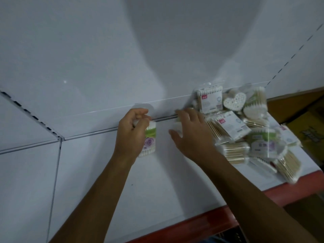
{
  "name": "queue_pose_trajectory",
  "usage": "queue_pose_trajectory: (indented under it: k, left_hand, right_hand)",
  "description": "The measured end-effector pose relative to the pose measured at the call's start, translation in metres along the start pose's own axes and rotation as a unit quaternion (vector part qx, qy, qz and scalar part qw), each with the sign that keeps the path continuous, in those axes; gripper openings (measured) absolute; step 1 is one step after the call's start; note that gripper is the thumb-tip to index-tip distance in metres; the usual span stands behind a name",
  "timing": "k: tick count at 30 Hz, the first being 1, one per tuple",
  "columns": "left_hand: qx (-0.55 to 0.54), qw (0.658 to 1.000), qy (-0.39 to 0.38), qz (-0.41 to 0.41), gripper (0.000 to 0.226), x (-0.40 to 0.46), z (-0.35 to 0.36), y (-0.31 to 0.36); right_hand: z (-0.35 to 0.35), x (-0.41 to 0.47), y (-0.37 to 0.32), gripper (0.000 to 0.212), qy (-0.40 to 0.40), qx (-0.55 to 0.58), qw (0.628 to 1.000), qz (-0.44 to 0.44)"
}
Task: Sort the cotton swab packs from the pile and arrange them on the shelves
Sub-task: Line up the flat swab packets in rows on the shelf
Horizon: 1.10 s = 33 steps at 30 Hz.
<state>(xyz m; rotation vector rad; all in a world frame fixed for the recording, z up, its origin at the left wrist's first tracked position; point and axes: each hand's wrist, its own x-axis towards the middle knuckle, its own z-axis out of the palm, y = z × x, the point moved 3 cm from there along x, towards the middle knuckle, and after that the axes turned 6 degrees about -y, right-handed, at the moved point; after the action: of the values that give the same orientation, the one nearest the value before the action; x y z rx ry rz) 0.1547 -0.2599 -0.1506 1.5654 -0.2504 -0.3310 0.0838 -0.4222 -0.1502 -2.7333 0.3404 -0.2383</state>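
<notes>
Two hands (130,132), two held packs (149,140)

The head view is dim and bluish, and light from behind the person throws a broad soft shadow of head and shoulders up the white back panel (157,50), with a small bright glint at its left. The picture is soft overall; the pile of packs (249,135) at the shelf's right edge smears with motion blur. Wide-angle distortion bends the slotted uprights (35,118) and the shelf's red front edge (201,220).

Pile of swab packs (249,130) on shelf (108,172), right of both hands.
</notes>
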Motion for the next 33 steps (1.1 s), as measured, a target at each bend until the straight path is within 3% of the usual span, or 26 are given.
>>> queue_pose_trajectory:
  k: [4, 7, 11, 16, 21, 24, 29, 33]
  left_hand:
    - [0.008, 1.000, -0.003, -0.027, 0.021, 0.000, -0.008, -0.005]
    - [0.021, 0.999, 0.000, -0.048, 0.014, -0.001, -0.015, -0.011]
    - [0.053, 0.997, -0.006, -0.058, 0.026, -0.008, -0.024, -0.015]
    - [0.135, 0.989, -0.056, -0.032, 0.034, -0.021, -0.039, -0.011]
    - [-0.001, 0.992, -0.108, -0.060, 0.040, -0.043, -0.076, 0.006]
    - [0.002, 0.990, -0.132, -0.048, 0.034, -0.058, -0.104, 0.008]
    - [-0.003, 0.993, -0.105, -0.050, 0.032, -0.090, -0.151, 0.004]
    - [-0.055, 0.995, -0.060, -0.051, 0.026, -0.111, -0.176, 0.008]
  right_hand:
    - [0.017, 0.014, 0.012, 0.059, -0.049, -0.194, 0.979, 0.043]
    - [0.026, 0.015, 0.015, 0.048, -0.019, -0.231, 0.972, 0.044]
    - [0.026, 0.006, 0.003, 0.049, 0.030, -0.135, 0.990, -0.018]
    - [0.014, -0.007, -0.043, 0.047, 0.033, 0.173, 0.984, -0.015]
    - [0.017, -0.028, -0.099, 0.049, 0.045, 0.149, 0.974, -0.167]
    - [0.032, -0.041, -0.123, 0.055, 0.042, 0.224, 0.958, -0.172]
    - [0.057, -0.053, -0.166, 0.073, -0.022, 0.359, 0.919, -0.160]
    - [0.067, -0.057, -0.202, 0.063, -0.030, 0.408, 0.883, -0.230]
